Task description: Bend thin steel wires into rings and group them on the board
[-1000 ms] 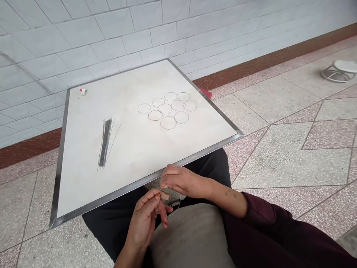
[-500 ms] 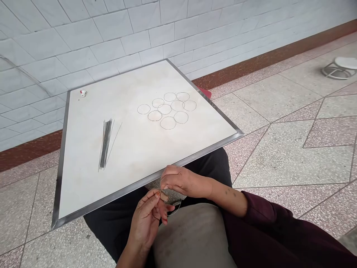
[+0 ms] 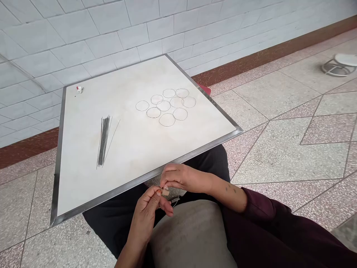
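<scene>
A thin curved wire (image 3: 176, 203) runs between my two hands, over my lap at the table's front edge. My left hand (image 3: 152, 203) pinches it between thumb and forefinger. Close against those fingertips, my right hand (image 3: 175, 176) grips the wire too. A small tan piece (image 3: 165, 191) shows between the hands; what bears it is hard to make out. Several wire rings (image 3: 167, 119) lie on the white table (image 3: 134, 145), some overlapping. To their left lies a bundle of straight wires (image 3: 103, 141), with one wire slanting apart.
A small red and white object (image 3: 79, 89) sits at the table's far left corner. Metal trim (image 3: 145, 179) edges the tabletop. Behind is a tiled wall (image 3: 111, 44). A round white stool (image 3: 341, 64) stands on the floor at the far right.
The wire's loop below my hands looks smaller, and the fingers of my left hand are drawn in more. The tan piece has turned slightly. The view has shifted a little.
</scene>
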{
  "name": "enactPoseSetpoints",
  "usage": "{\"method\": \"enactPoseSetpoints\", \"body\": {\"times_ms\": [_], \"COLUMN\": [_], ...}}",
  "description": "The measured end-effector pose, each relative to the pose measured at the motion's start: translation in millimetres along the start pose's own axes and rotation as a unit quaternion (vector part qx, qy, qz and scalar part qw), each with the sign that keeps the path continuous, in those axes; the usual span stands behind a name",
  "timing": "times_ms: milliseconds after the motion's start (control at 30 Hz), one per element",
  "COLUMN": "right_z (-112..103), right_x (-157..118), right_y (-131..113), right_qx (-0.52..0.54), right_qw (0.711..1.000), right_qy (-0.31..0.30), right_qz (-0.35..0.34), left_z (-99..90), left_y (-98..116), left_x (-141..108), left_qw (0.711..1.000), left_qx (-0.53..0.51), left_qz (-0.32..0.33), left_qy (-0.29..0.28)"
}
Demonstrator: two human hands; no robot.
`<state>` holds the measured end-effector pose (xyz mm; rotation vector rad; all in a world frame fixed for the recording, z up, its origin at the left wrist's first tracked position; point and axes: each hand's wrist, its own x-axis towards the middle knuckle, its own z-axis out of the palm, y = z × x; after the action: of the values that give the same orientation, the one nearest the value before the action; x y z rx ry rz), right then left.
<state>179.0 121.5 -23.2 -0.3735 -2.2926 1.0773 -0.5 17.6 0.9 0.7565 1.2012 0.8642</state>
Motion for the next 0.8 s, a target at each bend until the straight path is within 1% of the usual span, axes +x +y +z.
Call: {"method": "enactPoseSetpoints", "body": {"times_ms": [167,333,467,633,700,800], "right_z": [-0.1,-1.4,-1.0,1.4,1.7,-0.1], "right_x": [-1.6,-1.2,0.7,1.8,1.1,-0.4], "right_y": [1.0,-0.7,-1.5,1.6,3.3,3.9], "right_qx": [0.034,0.014,-0.024,-0.04,-0.025,0.008], "right_qw": [0.999,1.0,0.999,0.998,0.999,1.0], "right_qy": [0.001,-0.016,-0.029,-0.003,0.003,-0.003], "right_qz": [0.013,0.008,-0.016,-0.044,-0.04,-0.012], "left_z": [-0.6,-2.5,-4.5,-5.6,-5.3,-3.1], "left_y": [-0.9,-3.7,-4.2,-4.2,-3.9,-1.8], "left_x": [0.0,-0.5,1.3,4.5,4.8,4.3], "left_qw": [1.0,1.0,1.0,1.0,0.999,0.996], "left_qx": [-0.017,-0.016,-0.005,-0.007,-0.025,-0.068], "left_qz": [-0.004,-0.009,-0.009,-0.019,-0.028,-0.049], "left_qy": [-0.011,-0.019,-0.01,0.005,0.005,0.016]}}
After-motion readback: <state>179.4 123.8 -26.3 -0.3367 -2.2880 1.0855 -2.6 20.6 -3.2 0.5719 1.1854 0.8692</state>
